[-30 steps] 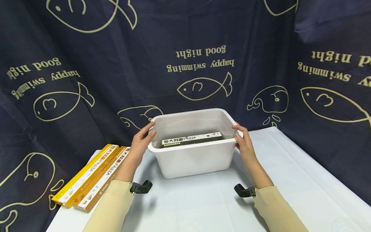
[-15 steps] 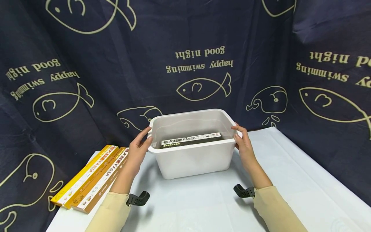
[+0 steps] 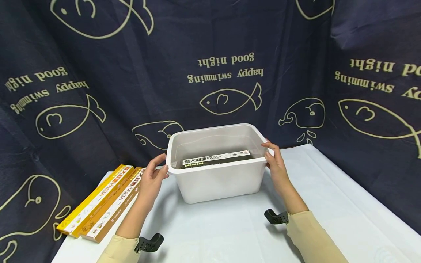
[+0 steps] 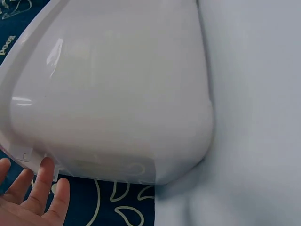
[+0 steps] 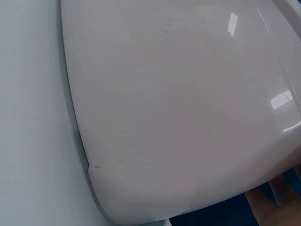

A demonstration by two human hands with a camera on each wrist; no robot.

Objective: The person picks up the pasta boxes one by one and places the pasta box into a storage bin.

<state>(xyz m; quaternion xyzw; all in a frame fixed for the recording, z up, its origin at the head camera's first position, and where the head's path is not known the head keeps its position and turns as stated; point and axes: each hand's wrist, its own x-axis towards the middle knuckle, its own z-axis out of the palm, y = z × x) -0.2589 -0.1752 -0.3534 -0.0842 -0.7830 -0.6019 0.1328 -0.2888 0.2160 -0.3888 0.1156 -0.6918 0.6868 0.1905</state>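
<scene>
A white plastic storage bin (image 3: 217,184) sits on the white-covered table, its open top facing up. Inside lies a black and white pasta box (image 3: 227,157), its lower part hidden by the bin's front wall. My left hand (image 3: 151,184) is at the bin's left end, fingertips right at the outer rim; in the left wrist view its fingers (image 4: 44,181) are spread and fairly straight below the bin's edge. At the other end, my right hand (image 3: 277,170) holds the right rim between thumb and fingers. Only part of that hand shows in the right wrist view.
On the table at the left lie a yellow pasta box (image 3: 95,199) and a brown pasta box (image 3: 113,206), side by side. A dark blue curtain (image 3: 184,98) with fish drawings hangs close behind the bin and along both sides.
My left hand has come off the left rim, moving outward and slightly down toward me. The right hand keeps its hold, and the bin stays practically where it was.
</scene>
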